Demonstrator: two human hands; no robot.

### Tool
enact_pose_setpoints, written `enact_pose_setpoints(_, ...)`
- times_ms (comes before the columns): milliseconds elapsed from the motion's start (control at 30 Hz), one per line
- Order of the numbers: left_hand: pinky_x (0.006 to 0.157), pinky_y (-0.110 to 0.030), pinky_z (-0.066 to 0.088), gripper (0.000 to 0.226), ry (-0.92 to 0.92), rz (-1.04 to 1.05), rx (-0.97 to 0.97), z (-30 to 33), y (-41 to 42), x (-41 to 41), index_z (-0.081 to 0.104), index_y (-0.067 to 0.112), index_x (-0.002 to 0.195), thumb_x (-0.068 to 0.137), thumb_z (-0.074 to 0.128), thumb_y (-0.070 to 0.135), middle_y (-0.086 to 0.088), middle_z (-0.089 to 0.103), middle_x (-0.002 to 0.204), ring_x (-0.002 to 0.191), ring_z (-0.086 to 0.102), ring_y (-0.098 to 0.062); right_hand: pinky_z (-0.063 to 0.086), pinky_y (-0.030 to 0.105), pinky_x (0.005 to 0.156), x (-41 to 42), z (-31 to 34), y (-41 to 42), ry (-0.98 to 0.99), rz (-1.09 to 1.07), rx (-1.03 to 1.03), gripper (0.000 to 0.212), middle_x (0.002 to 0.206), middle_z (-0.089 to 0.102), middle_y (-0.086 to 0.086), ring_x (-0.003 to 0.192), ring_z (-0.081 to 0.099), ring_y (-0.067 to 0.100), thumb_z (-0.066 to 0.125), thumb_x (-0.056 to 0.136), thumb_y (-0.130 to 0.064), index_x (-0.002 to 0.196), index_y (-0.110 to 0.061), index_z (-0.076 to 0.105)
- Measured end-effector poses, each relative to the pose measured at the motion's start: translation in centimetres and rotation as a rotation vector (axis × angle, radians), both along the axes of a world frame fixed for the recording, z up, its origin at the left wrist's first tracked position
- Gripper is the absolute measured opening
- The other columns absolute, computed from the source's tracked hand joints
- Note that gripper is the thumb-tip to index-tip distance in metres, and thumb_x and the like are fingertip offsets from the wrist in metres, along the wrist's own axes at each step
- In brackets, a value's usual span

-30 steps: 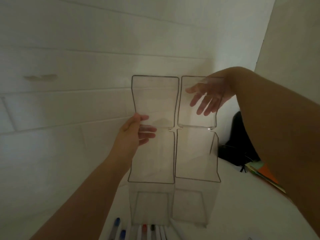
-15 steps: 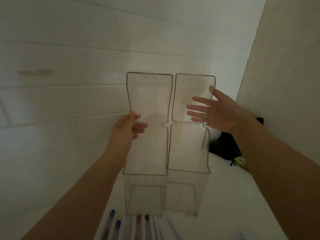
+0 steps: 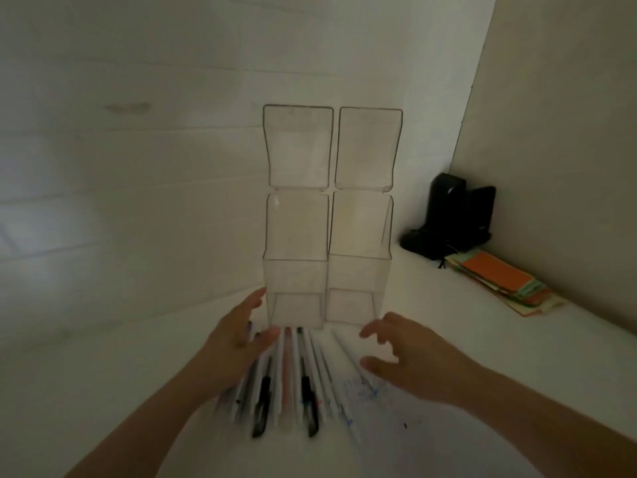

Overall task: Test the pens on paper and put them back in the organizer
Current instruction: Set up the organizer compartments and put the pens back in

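Head view: left hand (image 3: 238, 336), right hand (image 3: 410, 360) spread

black device (image 3: 451, 215) in rt corner by wall, coloured paper stack (image 3: 503, 282) just beside it

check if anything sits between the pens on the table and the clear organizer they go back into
Nothing visible does. The pens lie in a row right in front of the clear organizer, whose compartments look empty. The left hand hovers over the row's left side, the right hand beside it over the scribbled paper.
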State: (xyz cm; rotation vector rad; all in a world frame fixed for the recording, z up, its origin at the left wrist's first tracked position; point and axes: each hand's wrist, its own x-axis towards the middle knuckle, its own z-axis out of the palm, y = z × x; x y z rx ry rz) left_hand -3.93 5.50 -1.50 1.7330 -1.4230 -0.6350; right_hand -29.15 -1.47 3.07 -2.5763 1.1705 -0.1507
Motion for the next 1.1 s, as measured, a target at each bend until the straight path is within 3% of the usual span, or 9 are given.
enact_pose_setpoints(100,0.111,-0.028,0.013,0.078,-0.228,-0.033,0.143,-1.1,1.6,-0.9,0.003,0.033,0.143,0.081,0.040,0.063,0.007,0.015,0.151,0.139,0.014,-0.014,0.038,0.027,0.097,1.4,-2.4,1.7,0.059,-0.025,0.054,0.066,0.132,0.042,-0.003,0.121,0.043,0.014,0.052,0.084,-0.057,0.139,-0.027,0.032)
enact_pose_setpoints(267,0.113,-0.030,-0.002,0.082,-0.401,-0.056,0.288,-1.8,3.0,-2.3,-0.005,0.024,0.144,0.087,0.045,0.052,0.000,-0.014,0.154,0.141,-0.014,-0.018,0.037,0.028,0.097,2.8,-3.3,2.0,0.057,-0.077,0.117,0.075,0.136,0.040,0.003,0.122,0.043,0.020,0.060,0.082,-0.050,0.142,-0.018,0.029)
enact_pose_setpoints(500,0.107,-0.021,0.018,0.064,-0.275,-0.049,0.125,-2.5,2.5,-4.1,0.018,0.020,0.142,0.090,0.053,0.034,0.001,0.015,0.151,0.136,0.021,-0.016,0.043,0.030,0.080,4.5,-3.1,2.0,0.127,-0.103,0.070,0.044,0.122,0.043,0.012,0.105,0.052,0.029,0.063,0.082,-0.022,0.120,-0.006,0.046)
enact_pose_setpoints(700,0.080,-0.030,0.051,0.041,-0.025,0.134,0.056,-1.4,2.2,-2.6,0.041,0.022,0.129,0.090,0.052,0.030,0.000,0.036,0.132,0.111,0.046,-0.017,0.043,0.030,0.090,3.9,-2.8,1.3,0.067,-0.136,0.166,0.060,0.127,0.051,0.011,0.111,0.052,0.025,0.067,0.081,-0.023,0.133,-0.012,0.041)
enact_pose_setpoints(800,0.057,-0.011,0.047,0.027,-0.129,0.092,-0.022,-1.4,2.7,-1.8,0.049,0.025,0.118,0.091,0.051,0.026,0.006,0.041,0.123,0.097,0.046,-0.007,0.045,0.023,0.077,2.9,-2.4,1.0,-0.034,-0.122,0.190,0.045,0.116,0.059,0.008,0.093,0.056,0.017,0.063,0.086,-0.024,0.128,-0.020,0.049)
enact_pose_setpoints(867,0.070,-0.013,0.048,0.021,-0.266,0.035,-0.131,-1.1,3.0,-1.8,0.054,0.026,0.110,0.090,0.053,0.022,0.009,0.047,0.117,0.094,0.051,-0.007,0.042,0.020,0.076,2.1,-2.2,0.7,-0.080,-0.082,0.124,0.029,0.111,0.060,0.007,0.087,0.053,0.013,0.053,0.092,-0.019,0.120,-0.020,0.057)
enact_pose_setpoints(967,0.096,-0.020,0.036,0.025,-0.419,-0.191,-0.208,-0.6,3.1,-2.9,0.057,0.032,0.109,0.090,0.052,0.018,0.019,0.050,0.112,0.107,0.049,-0.004,0.044,0.024,0.084,0.9,-2.6,0.4,0.046,0.051,-0.062,0.039,0.114,0.056,0.003,0.096,0.054,0.014,0.044,0.093,-0.006,0.124,-0.027,0.054)
enact_pose_setpoints(1034,0.104,-0.030,0.031,0.030,-0.546,-0.381,-0.163,-0.3,2.8,-4.2,0.059,0.032,0.111,0.089,0.051,0.012,0.017,0.055,0.115,0.110,0.051,-0.005,0.047,0.030,0.082,0.3,-3.1,0.3,0.198,0.151,-0.163,0.053,0.114,0.054,0.002,0.101,0.054,0.019,0.049,0.088,-0.002,0.132,-0.032,0.046)
enact_pose_setpoints(1100,0.097,-0.037,0.042,0.037,-0.750,-0.531,-0.268,-0.2,2.0,-5.1,0.065,0.032,0.103,0.075,0.066,0.007,0.014,0.064,0.108,0.098,0.060,-0.006,0.046,0.031,0.069,0.2,-3.9,0.4,0.309,0.323,-0.306,0.057,0.105,0.056,0.004,0.093,0.056,0.022,0.062,0.079,-0.006,0.130,-0.029,0.048)
